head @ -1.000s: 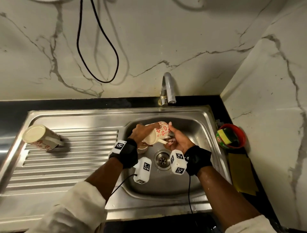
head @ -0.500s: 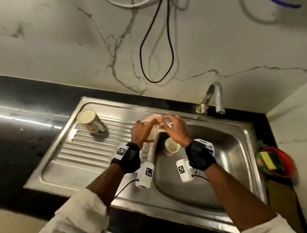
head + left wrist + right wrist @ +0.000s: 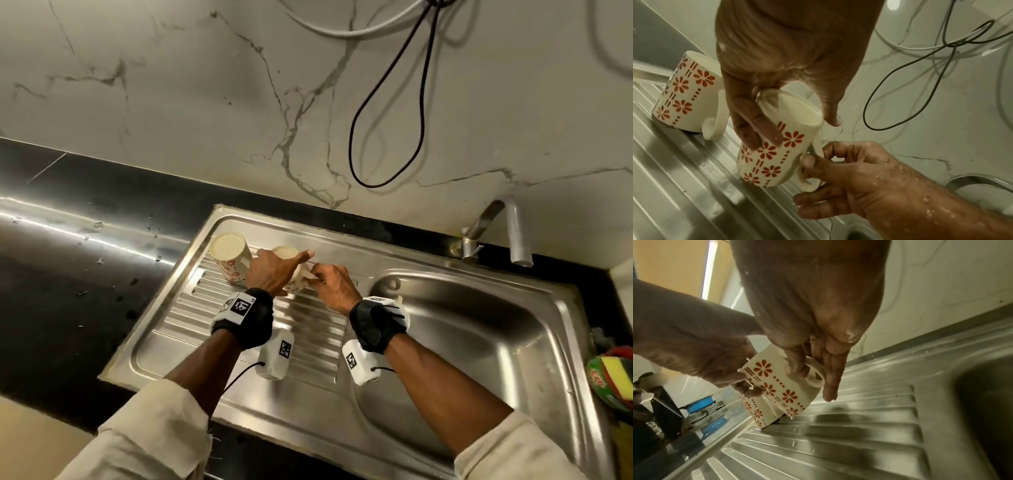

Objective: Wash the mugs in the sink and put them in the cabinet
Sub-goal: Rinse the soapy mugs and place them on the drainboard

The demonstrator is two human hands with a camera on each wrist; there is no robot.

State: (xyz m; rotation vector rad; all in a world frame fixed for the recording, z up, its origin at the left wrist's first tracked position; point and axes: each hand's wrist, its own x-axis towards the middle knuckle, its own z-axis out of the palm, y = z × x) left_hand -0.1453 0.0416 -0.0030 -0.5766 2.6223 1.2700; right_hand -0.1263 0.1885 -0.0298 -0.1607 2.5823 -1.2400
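A cream mug with red flowers (image 3: 288, 255) (image 3: 774, 155) (image 3: 777, 382) is upside down and tilted over the ribbed drainboard (image 3: 308, 329), its lower rim at or just above the ribs. My left hand (image 3: 277, 270) (image 3: 795, 129) grips its upturned base from above, thumb on one side and fingers on the other. My right hand (image 3: 322, 277) (image 3: 818, 170) (image 3: 812, 381) pinches the mug's handle. A second matching mug (image 3: 227, 260) (image 3: 686, 94) (image 3: 755, 412) stands upside down on the drainboard just left of it, a small gap between them.
The sink basin (image 3: 479, 349) lies to the right, with the tap (image 3: 512, 233) behind it. A red bowl holding a sponge (image 3: 613, 377) sits at the far right edge. Wet black counter (image 3: 68, 274) runs left of the drainboard. A black cable (image 3: 387, 137) hangs on the marble wall.
Both hands have carried the mug left, from over the basin to the drainboard beside the other mug, and turned it upside down. The head view has swung left.
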